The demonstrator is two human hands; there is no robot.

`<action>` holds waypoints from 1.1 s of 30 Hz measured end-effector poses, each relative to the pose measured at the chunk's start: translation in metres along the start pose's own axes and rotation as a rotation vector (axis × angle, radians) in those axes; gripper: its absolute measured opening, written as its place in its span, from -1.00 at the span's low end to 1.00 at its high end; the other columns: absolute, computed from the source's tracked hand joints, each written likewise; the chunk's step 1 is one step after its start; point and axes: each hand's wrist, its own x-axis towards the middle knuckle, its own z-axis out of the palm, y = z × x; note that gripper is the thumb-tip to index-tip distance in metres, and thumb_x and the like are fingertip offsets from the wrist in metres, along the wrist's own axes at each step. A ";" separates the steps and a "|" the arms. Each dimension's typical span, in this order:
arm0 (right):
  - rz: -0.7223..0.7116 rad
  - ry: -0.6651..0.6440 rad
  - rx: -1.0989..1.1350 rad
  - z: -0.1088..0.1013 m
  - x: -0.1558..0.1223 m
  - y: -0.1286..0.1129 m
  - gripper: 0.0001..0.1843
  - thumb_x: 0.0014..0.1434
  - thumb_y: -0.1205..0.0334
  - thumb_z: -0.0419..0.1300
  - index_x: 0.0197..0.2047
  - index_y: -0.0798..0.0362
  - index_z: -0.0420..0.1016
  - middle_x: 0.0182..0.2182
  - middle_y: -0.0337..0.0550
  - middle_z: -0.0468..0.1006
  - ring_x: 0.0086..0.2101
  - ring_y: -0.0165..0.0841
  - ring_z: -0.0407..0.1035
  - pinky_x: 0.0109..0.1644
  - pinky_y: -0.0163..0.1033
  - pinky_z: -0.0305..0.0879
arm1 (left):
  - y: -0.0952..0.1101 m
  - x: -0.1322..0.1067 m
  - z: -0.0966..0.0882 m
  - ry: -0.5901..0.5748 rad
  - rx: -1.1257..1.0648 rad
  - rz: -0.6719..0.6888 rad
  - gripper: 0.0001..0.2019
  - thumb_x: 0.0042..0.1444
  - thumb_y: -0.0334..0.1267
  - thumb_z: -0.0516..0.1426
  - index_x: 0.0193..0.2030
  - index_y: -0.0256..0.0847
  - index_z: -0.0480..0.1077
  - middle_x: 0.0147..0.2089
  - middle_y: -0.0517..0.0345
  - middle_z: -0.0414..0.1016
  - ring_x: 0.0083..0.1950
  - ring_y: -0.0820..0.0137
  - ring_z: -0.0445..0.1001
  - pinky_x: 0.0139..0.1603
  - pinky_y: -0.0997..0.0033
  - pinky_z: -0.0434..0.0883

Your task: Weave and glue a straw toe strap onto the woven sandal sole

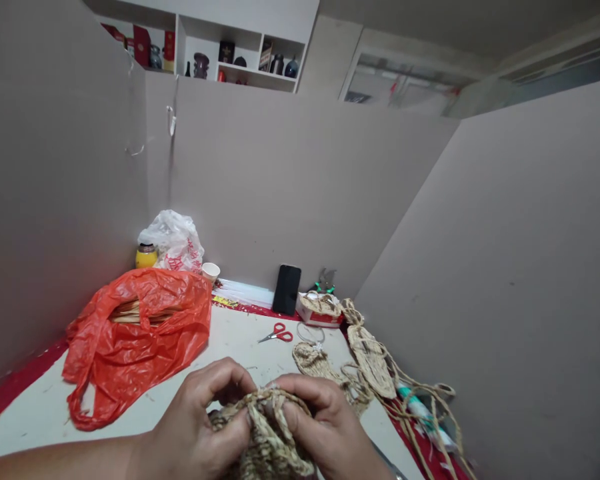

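Note:
Both my hands pinch a braided straw piece (267, 443) close in front of me, low in the head view. My left hand (193, 417) grips its left part, with the thumb pressed on the front and the fingers behind. On the other side, my right hand (325, 423) is closed on the upper right edge, its thumb against the braid. The lower end of the piece runs out of the picture. Beyond my hands lie red-handled scissors (275, 333), a woven straw sole (313, 360) and another straw sole (373, 363).
An orange-red plastic bag (175, 360) with straw strips (135, 312) lies left. Behind are a yellow jar (146, 257), white bag (175, 233), paper cup (211, 271), black phone (287, 291) and green-handled pliers (326, 283). Loose straw cords (434, 420) lie right. Grey partitions (260, 180) enclose the table.

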 end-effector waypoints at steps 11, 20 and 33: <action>-0.298 -0.001 -0.306 0.000 -0.005 0.000 -0.79 0.14 0.26 0.15 -0.38 0.02 0.63 -0.57 -0.19 0.53 -0.54 -0.38 0.37 -0.43 -0.35 0.26 | 0.002 0.000 0.002 -0.071 -0.196 -0.233 -0.87 0.01 -0.28 0.08 -0.49 -0.21 0.20 -0.52 0.30 0.17 -0.44 0.50 0.13 -0.41 0.53 0.19; -0.017 0.094 -0.081 -0.004 -0.008 0.016 -0.73 0.09 0.03 0.25 -0.33 0.04 0.65 -0.55 -0.17 0.54 -0.52 -0.34 0.35 -0.42 -0.32 0.30 | -0.001 0.011 -0.002 -0.172 -0.347 -0.290 -0.82 0.00 -0.20 0.18 -0.38 -0.27 0.33 -0.46 0.27 0.28 -0.41 0.49 0.20 -0.36 0.51 0.19; -0.291 0.039 -0.354 -0.001 -0.011 0.005 -0.79 0.11 0.32 0.17 -0.28 -0.03 0.66 -0.50 -0.19 0.61 -0.50 -0.33 0.47 -0.38 -0.33 0.32 | -0.001 0.014 -0.004 -0.241 -0.624 -0.559 -0.67 -0.18 -0.07 0.29 -0.46 -0.23 0.29 -0.60 0.36 0.26 -0.58 0.58 0.12 -0.52 0.55 0.07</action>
